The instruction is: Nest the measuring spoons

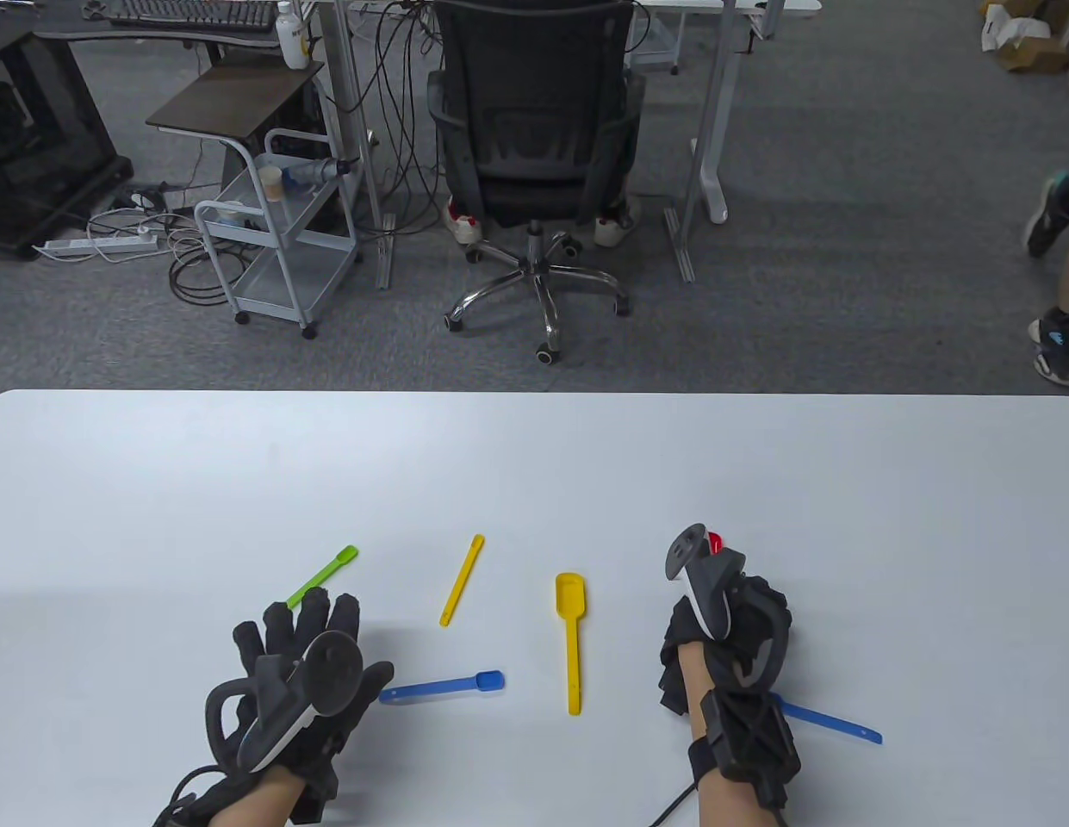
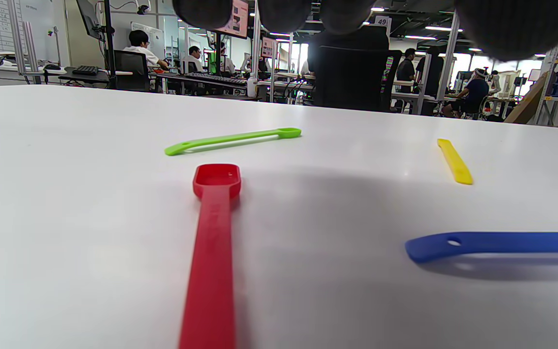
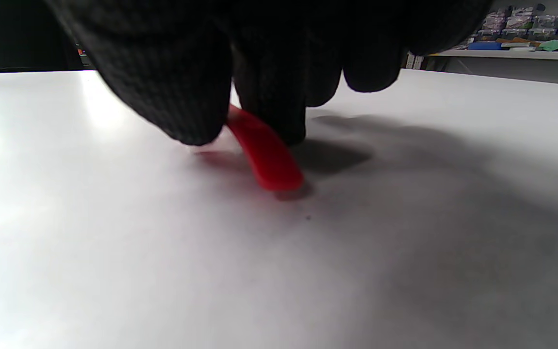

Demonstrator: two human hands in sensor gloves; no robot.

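My left hand (image 1: 314,624) hovers flat and empty, fingers spread, over a red measuring spoon (image 2: 211,252) lying bowl-away on the white table; this spoon is hidden in the table view. Just beyond it lies a green spoon (image 1: 323,575), also in the left wrist view (image 2: 233,139). My right hand (image 1: 732,586) pinches a second red spoon (image 3: 264,155), tilted with its lower end touching the table; its tip (image 1: 715,543) peeks out beyond the tracker. A thin yellow spoon (image 1: 461,579), a large yellow spoon (image 1: 571,637) and a blue spoon (image 1: 444,687) lie between the hands.
Another blue spoon (image 1: 831,722) lies under my right wrist, sticking out to the right. The white table (image 1: 534,465) runs to its far edge, with an office chair (image 1: 534,155) on the floor beyond it.
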